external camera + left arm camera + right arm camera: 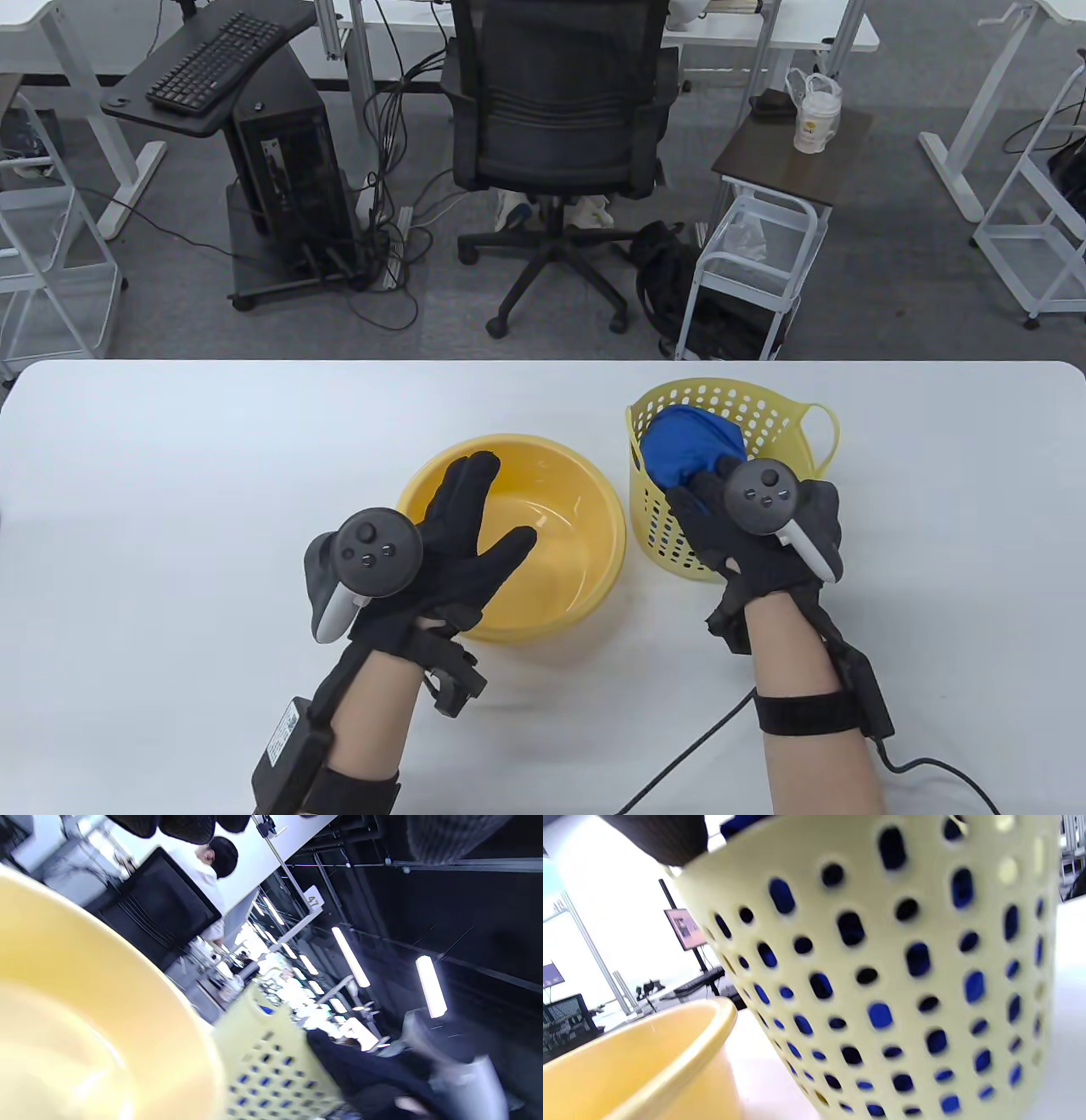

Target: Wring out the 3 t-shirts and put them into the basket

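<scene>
A blue t-shirt (683, 443) lies bunched in the pale yellow perforated basket (768, 413) right of centre. My right hand (713, 480) reaches over the basket's near rim, and its thumb and a finger curl on the blue cloth; the tracker hides the other fingers. In the right wrist view the basket wall (882, 963) fills the frame, blue showing through its holes. My left hand (501, 501) hovers over the yellow basin (594, 509) with straight, spread fingers, holding nothing. No cloth shows in the basin. Other t-shirts cannot be made out.
Basin and basket stand side by side, nearly touching, in the middle of the white table (170, 475). A cable (696, 747) trails from my right wrist across the near table. Beyond the far edge stand an office chair (556, 127) and a small cart (755, 255).
</scene>
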Demonstrator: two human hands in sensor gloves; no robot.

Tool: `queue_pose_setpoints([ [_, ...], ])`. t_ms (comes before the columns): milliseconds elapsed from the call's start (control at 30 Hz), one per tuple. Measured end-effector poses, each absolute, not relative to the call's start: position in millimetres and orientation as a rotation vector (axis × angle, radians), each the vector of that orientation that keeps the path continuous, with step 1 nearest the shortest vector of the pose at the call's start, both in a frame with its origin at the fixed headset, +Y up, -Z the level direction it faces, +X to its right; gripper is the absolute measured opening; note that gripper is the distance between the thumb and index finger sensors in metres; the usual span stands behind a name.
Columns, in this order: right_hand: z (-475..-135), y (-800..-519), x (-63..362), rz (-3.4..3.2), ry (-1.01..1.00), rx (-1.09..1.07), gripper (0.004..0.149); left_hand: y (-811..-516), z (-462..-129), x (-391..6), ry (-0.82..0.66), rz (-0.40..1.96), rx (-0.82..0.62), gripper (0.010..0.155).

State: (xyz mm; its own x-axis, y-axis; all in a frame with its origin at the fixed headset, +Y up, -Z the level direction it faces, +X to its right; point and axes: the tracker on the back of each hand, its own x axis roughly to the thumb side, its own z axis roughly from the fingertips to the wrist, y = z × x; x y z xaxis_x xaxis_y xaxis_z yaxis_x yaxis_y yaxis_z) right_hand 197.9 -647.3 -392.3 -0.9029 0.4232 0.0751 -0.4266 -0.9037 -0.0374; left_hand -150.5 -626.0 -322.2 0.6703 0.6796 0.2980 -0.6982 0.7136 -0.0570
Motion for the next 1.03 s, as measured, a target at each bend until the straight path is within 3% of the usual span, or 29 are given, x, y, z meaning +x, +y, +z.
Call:
queue_pose_setpoints([
  [67, -387.8, -640.5, 198.7, 2.669, -0.043, 0.142, 0.071, -625.4, -323.3, -153.3, -0.258, 0.700, 0.064, 0.086],
  [300, -358.3, -607.7, 192.6, 2.499, -0.527, 0.271, 0.083, -615.3, -319.5, -164.8, -0.146, 0.594, 0.146, 0.090],
  [467, -360.5, -613.2, 188.1, 2.531, -0.501, 0.275, 0.082, -609.1, -314.6, -171.3, -0.038, 0.382, 0.267, 0.092],
  [633, -367.4, -619.5, 190.7, 2.539, -0.427, 0.253, 0.081, -609.7, -316.3, -173.8, -0.030, 0.412, 0.280, 0.092],
  [1033, -362.3, -617.1, 185.1, 2.542, -0.467, 0.293, 0.080, -612.0, -313.4, -164.9, -0.063, 0.406, 0.246, 0.090],
])
